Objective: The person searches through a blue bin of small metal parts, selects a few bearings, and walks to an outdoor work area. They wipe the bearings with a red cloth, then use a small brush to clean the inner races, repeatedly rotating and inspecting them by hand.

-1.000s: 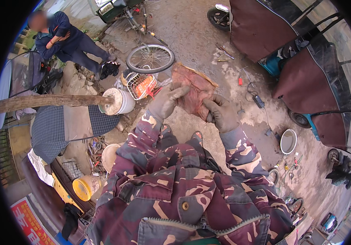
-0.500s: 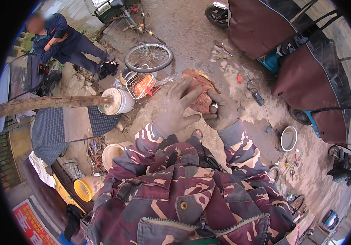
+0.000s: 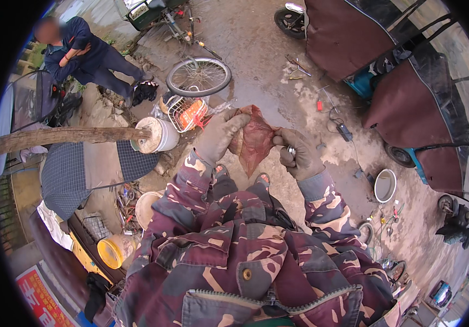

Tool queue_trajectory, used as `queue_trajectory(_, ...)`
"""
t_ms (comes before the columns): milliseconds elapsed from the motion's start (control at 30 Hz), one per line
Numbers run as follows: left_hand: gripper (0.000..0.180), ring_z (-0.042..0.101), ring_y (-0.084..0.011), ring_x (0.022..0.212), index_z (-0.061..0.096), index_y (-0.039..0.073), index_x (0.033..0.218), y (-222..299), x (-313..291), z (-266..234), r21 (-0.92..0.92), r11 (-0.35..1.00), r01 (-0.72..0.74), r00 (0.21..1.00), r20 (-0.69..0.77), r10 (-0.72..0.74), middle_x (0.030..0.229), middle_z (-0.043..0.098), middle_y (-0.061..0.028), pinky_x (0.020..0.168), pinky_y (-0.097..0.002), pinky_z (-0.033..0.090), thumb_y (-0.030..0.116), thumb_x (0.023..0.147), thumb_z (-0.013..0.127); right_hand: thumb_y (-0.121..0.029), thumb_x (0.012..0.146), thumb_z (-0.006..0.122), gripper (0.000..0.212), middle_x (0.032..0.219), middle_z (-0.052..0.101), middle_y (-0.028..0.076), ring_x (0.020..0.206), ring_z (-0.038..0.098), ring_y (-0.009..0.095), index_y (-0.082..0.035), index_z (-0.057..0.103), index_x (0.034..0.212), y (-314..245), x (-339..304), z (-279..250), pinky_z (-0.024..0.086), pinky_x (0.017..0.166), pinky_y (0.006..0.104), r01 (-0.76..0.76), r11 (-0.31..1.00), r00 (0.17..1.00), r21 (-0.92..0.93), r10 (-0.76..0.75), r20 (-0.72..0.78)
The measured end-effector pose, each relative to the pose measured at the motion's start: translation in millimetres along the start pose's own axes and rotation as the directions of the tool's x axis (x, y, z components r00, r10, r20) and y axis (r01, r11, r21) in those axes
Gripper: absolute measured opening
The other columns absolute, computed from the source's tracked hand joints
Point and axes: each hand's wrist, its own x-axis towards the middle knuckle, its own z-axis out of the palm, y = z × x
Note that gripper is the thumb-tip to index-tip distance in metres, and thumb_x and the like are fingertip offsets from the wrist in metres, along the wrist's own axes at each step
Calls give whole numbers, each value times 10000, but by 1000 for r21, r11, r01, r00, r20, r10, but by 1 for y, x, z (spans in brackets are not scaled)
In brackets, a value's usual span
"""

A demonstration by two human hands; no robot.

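Reddish-brown and thin, a crumpled sheet (image 3: 255,139) is stretched in the head view between both hands, in front of the jacket and above the concrete ground (image 3: 275,199). The left hand (image 3: 219,137) pinches its left edge; the right hand (image 3: 301,156) grips its right corner with thumb and finger. A small shiny metal piece (image 3: 291,151) sits at the right hand's curled fingers, whether worn or held I cannot tell. Beyond the left hand lie a white wire basket (image 3: 179,110) and a bicycle wheel (image 3: 199,94).
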Motion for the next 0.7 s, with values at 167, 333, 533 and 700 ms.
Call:
queue_trajectory(167, 364, 668, -152, 1114, 634, 6, 1337, -7, 7, -8, -565, 809, 160, 985, 147, -92, 1227, 696, -38, 1003, -318, 540, 272, 1089, 638, -147, 1006, 754, 408, 1010, 755, 33, 539, 496, 60, -2, 637, 1370, -5, -9, -11, 337, 457, 204, 248, 950, 951, -190, -276, -141)
queue_trajectory(333, 369, 668, -166, 1176, 613, 3, 1372, -20, 7, -3, -730, 654, 198, 979, 179, -97, 1297, 690, -70, 1054, -332, 539, 262, 1110, 603, -139, 979, 791, 408, 943, 718, 4, 528, 487, 65, -12, 658, 1344, -3, -17, -15, 317, 456, 236, 38, 999, 995, 38, -41, 96)
queue_trajectory(533, 494, 641, -181, 1223, 585, -23, 1445, -39, 14, -5, -601, 782, 164, 986, 113, -120, 1350, 674, -89, 1099, -333, 498, 305, 1084, 661, -156, 966, 812, 230, 791, 667, -12, 531, 504, 61, -27, 737, 1142, 6, -7, 0, 341, 460, 238, 187, 967, 982, -174, -190, -3)
queue_trajectory(700, 578, 619, -173, 1236, 565, -33, 1491, -36, 12, -11, -441, 896, 43, 999, 40, -28, 1340, 671, -78, 1108, -333, 474, 314, 1052, 709, -163, 946, 832, 231, 730, 651, -10, 521, 522, 67, -4, 744, 1088, -4, -12, 3, 377, 466, 238, 140, 920, 988, -365, -155, -11)
